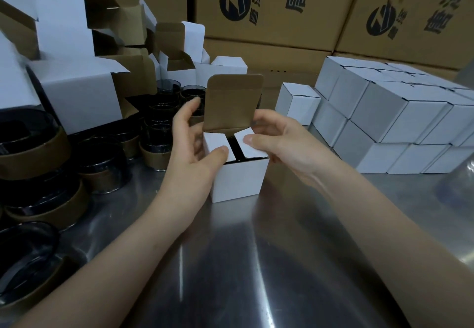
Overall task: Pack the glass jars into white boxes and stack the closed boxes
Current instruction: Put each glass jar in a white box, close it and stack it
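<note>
Head view: the white box (238,178) stands upright on the metal table (256,263) at centre, directly ahead of the person.

**Grip**
- The left hand (195,145) is at the box's 9 o'clock side. Its thumb presses flat on the left side flap (214,143). The fingers are extended and loosely spread along the left wall, with the index tip raised near the lid's left edge.
- The right hand (279,143) is at the 3 o'clock side. Its thumb presses on the right side flap (246,140), and the fingers curl round the rear right corner behind the lid, so the box top is held in a narrow pinch.
- Both side flaps are folded inward and almost level. A dark gap between them shows the glass jar (232,149) inside.
- The lid (232,101) stands upright at 12 o'clock, brown inner face toward the person, tuck tab at the top.

**Edges and clearance**
- 9 to 11 o'clock: loose jars (159,132) with brown bands, close beside the left hand; opened boxes (77,96) are piled behind them.
- 1 o'clock: a single closed box (298,103), near the right fingers but apart.
- 2 to 3 o'clock: the stack of closed boxes (384,122), two layers high.
- 12 o'clock, at the back: brown cartons (269,7).
- 6 o'clock: bare table surface between the forearms.
</note>
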Motion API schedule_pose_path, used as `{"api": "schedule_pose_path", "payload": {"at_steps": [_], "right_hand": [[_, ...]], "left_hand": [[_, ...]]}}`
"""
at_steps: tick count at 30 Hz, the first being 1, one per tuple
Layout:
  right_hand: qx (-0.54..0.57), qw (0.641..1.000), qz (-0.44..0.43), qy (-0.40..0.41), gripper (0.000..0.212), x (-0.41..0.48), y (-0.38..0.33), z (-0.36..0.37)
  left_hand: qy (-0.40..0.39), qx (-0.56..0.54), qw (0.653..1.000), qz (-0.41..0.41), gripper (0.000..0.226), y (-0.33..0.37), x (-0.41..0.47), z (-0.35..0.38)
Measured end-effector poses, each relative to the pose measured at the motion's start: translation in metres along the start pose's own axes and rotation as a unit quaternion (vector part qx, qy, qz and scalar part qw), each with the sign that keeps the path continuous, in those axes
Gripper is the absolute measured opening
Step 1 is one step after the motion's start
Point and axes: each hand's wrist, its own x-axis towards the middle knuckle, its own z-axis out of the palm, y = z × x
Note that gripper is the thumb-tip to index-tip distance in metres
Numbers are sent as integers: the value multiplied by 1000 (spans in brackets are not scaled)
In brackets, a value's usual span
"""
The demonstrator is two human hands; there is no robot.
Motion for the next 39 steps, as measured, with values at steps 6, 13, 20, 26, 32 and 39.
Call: {"api": "schedule_pose_path", "payload": {"at_steps": [6,13,20,26,32,39], "right_hand": [[-18,1000,-12,-15,20,0,5,-5],[-5,998,54,-14,48,4,4,-11],[-59,994,35,-88,38,3,6,-22],[-119,979,11,-168,67,0,6,-32],[-207,964,-26,-163,76,-2,3,-31],[-242,960,-65,-127,69,-3,4,-29]], "left_hand": [[0,-1,1000,-7,41,0,1,-1],[-1,3,1000,-23,19,-2,2,-1],[47,-98,989,-98,32,-1,4,-3],[5,-16,995,-100,16,-9,6,-5],[-104,107,988,-47,66,-15,-2,-15],[-85,117,990,3,56,-21,2,-16]]}}
